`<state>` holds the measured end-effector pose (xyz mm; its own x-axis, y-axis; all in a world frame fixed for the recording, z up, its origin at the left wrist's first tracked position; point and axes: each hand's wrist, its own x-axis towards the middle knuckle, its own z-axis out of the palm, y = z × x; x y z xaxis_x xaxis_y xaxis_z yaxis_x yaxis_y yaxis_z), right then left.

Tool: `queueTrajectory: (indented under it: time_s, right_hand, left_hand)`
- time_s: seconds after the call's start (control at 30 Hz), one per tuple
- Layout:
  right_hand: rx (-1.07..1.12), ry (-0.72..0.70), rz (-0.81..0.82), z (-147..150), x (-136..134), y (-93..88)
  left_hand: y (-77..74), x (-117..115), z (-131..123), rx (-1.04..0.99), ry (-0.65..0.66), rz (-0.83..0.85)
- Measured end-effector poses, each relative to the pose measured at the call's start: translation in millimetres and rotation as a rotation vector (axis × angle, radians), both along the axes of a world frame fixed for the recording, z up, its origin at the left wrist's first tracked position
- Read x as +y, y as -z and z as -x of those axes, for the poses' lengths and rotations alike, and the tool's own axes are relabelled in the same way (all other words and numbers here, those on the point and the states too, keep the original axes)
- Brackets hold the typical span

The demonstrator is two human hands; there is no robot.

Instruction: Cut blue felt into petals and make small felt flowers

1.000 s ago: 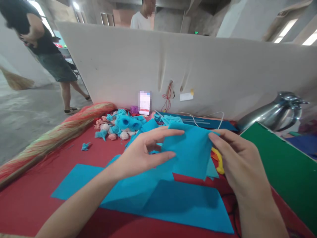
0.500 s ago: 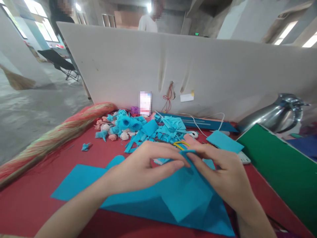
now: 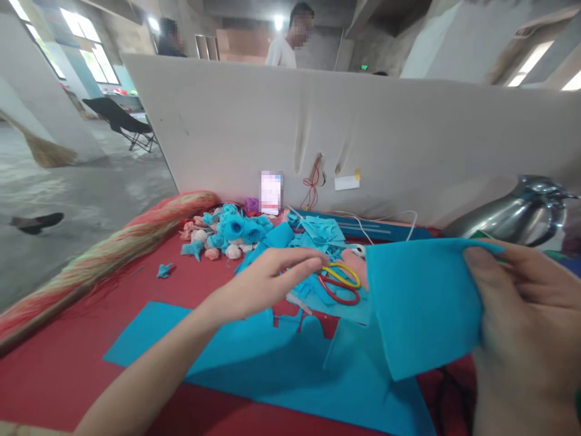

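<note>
My right hand (image 3: pixel 521 303) pinches a folded blue sheet of paper (image 3: pixel 422 303) by its right side, holding it raised at the right. My left hand (image 3: pixel 267 281) reaches over the table with fingers stretched out. Its fingertips are at the scissors (image 3: pixel 342 281), whose one handle loop is yellow and the other red; whether they touch I cannot tell. Below the hands lies a large blue sheet (image 3: pixel 267 369) with cut, curved edges. Blue paper scraps (image 3: pixel 320 233) are heaped behind the left hand, partly hidden by it.
Blue, pink and white paper flowers (image 3: pixel 231 230) are piled at the back left of the red table (image 3: pixel 72 369). A phone (image 3: pixel 271 192) leans against the white panel (image 3: pixel 227 121). At the back right is a metal jug (image 3: pixel 508 209). A fringed bundle (image 3: pixel 122 260) runs along the left edge.
The hands have parted. My right hand has lifted the blue paper up and to the right. My left hand has let go of it and moved to the scissors, which are now uncovered.
</note>
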<state>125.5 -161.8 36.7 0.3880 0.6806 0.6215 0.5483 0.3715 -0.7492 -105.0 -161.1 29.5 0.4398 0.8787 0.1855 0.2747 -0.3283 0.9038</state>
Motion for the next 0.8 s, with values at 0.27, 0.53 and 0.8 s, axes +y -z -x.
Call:
queueTrajectory:
  time_s: [0.27, 0.53, 0.8]
  right_hand:
    - [-0.085, -0.068, 0.036, 38, 5, 10.3]
    - [0.05, -0.728, 0.429, 24, 13, 7.6]
    - [0.066, -0.83, 0.522, 21, 17, 10.7]
  left_hand:
    - [31.0, -5, -39, -0.317, 0.12, 0.355]
    - [21.5, 3, -26, -0.457, 0.031, 0.406]
    - [16.3, 9, -13, -0.434, -0.002, 0.285]
